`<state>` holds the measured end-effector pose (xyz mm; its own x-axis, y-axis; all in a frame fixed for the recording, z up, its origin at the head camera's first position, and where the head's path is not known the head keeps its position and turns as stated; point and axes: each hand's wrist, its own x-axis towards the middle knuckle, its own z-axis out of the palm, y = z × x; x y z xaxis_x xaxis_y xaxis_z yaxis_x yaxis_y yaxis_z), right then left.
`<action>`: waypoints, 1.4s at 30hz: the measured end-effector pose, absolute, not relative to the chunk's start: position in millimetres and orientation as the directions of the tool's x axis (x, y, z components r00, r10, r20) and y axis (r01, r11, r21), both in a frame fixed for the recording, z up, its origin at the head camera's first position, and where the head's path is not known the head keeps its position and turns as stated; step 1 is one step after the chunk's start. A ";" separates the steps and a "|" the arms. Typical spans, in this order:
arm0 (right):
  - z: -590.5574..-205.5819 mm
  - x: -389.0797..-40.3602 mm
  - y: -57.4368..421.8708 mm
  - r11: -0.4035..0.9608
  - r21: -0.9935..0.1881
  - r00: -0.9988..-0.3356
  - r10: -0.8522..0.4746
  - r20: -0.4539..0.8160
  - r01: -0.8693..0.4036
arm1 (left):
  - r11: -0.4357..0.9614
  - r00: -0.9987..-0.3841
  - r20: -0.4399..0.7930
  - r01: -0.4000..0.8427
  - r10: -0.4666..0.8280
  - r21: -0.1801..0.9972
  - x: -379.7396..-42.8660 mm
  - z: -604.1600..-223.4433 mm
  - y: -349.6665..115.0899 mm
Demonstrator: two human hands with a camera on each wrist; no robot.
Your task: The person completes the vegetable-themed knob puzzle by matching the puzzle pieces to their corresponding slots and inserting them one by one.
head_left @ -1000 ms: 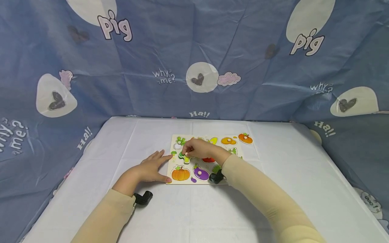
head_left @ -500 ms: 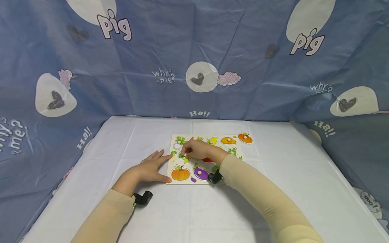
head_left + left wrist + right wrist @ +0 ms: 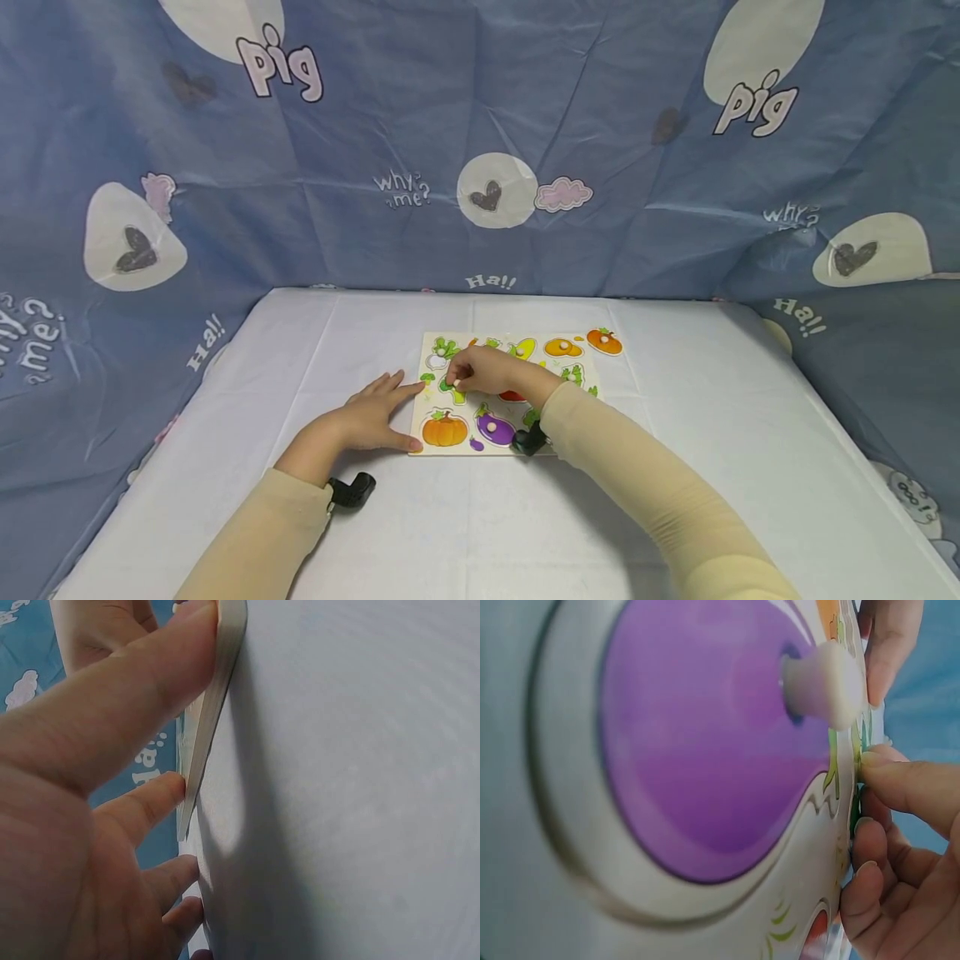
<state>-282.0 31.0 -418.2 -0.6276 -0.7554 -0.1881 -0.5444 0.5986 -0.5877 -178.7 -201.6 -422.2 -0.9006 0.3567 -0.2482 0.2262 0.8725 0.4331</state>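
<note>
A wooden vegetable puzzle board lies on the white-covered table. My right hand reaches over it and pinches the pale knob of the broccoli piece, which lies at its printed place on the left part of the board. My left hand is spread at the board's left side. Its thumb presses the near left corner, and a fingertip touches the left edge. An eggplant piece with a knob shows large in the right wrist view. My right hand and forearm hide part of the board's middle.
An orange pumpkin piece lies off the board's far right corner. A pumpkin picture without a knob shows near left. Corn and potato pieces sit along the far row. Behind the table hangs a blue printed cloth.
The broccoli piece, slightly skewed one second ago, has settled a little into line with its place as my right hand shifted slightly. My left hand has stayed put.
</note>
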 end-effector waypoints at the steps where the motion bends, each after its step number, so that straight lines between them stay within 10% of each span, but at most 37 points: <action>1: -418.2 -281.9 30.9 0.599 -0.589 -0.629 -0.755 -0.187 -0.543 | 0.873 -0.901 -0.248 0.225 0.356 0.434 -178.6 -422.2 -201.5; 42: -364.6 -273.4 123.4 0.573 -0.670 -0.756 -0.654 -0.026 -0.473 | 0.874 -0.905 -0.254 0.205 0.340 0.441 -179.2 -426.5 -201.3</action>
